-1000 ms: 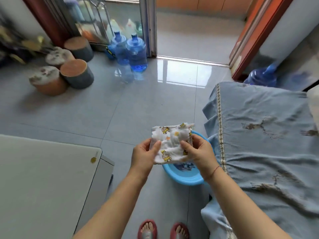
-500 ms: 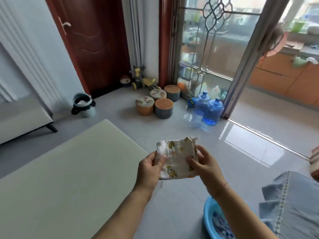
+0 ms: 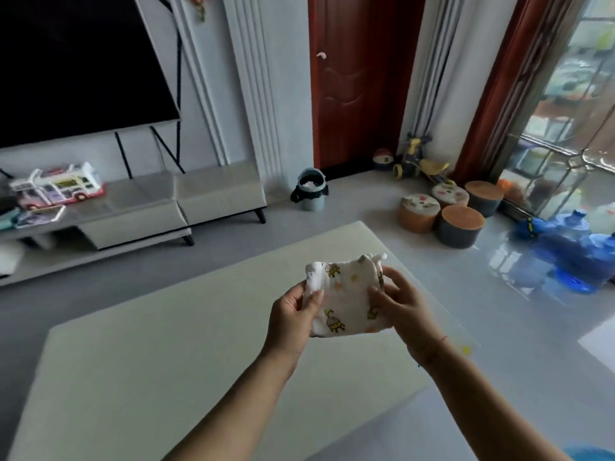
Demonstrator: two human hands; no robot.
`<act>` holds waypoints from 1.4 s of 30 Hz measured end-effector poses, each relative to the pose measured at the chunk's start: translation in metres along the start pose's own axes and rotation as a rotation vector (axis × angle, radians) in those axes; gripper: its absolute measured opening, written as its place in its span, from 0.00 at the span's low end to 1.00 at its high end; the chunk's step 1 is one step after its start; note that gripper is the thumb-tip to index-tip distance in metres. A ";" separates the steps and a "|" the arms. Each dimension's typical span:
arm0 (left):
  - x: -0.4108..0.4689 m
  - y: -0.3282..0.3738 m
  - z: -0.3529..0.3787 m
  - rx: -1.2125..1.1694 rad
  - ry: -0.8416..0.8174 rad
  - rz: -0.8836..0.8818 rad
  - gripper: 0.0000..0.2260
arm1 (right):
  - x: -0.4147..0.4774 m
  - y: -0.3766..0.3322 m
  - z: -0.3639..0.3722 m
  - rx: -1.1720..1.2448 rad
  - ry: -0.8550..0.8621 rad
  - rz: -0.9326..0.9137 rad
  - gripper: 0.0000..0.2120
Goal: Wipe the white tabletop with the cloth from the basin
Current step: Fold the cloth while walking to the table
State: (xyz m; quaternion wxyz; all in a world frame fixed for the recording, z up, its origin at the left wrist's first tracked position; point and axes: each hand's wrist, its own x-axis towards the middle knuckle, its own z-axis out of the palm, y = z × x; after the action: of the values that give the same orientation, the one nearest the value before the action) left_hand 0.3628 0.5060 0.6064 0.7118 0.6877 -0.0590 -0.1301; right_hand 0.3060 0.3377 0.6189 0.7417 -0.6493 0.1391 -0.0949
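White tabletop (image 3: 139, 354): one, matte and bare, the largest thing in view; everything below is placed against it.
Cloth (image 3: 346, 302): one, white with small printed animals, folded into a pad and held in the air above the tabletop's right part, not touching it.
Left hand (image 3: 291, 319): closed on the cloth's left edge, thumb on top.
Right hand (image 3: 404, 306): closed on the cloth's right side, fingers curled over the fold.
Basin (image 3: 589, 452): only a blue sliver at the bottom right corner, off the tabletop's near right side; I take it for the basin.
Risk, drips: if the cloth is wet, water may fall on the glossy floor beside the tabletop, making a slippery patch near the feet.
Risk, fold: the pad may open when one hand lets go, so it drags loose and leaves streaks.
Risk, reach: the tabletop's far left corner is well away, so it could be missed.
Stools (image 3: 461, 226): four, beyond the tabletop's far right corner.
Water jugs (image 3: 579, 247): at least two, blurred, right of the stools.
Bin (image 3: 311, 191): one, beyond the tabletop's far edge.
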 end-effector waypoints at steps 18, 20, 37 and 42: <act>-0.063 0.001 -0.252 0.067 0.713 0.031 0.05 | 0.040 0.035 0.286 -0.100 -0.669 0.067 0.14; -0.075 0.001 -0.268 0.040 0.770 0.024 0.05 | 0.035 0.040 0.309 -0.126 -0.727 0.064 0.15; -0.153 -0.014 -0.472 0.085 0.809 -0.012 0.06 | -0.051 0.091 0.507 -0.153 -0.744 0.096 0.13; -0.165 -0.019 -0.526 0.159 0.711 -0.024 0.03 | -0.082 0.109 0.543 -0.124 -0.637 0.147 0.12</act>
State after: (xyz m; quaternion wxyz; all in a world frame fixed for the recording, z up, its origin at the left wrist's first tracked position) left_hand 0.3413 1.0565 0.5782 0.6306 0.7438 0.1904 0.1137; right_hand 0.4034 0.8873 0.5820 0.7119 -0.6784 -0.0479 0.1751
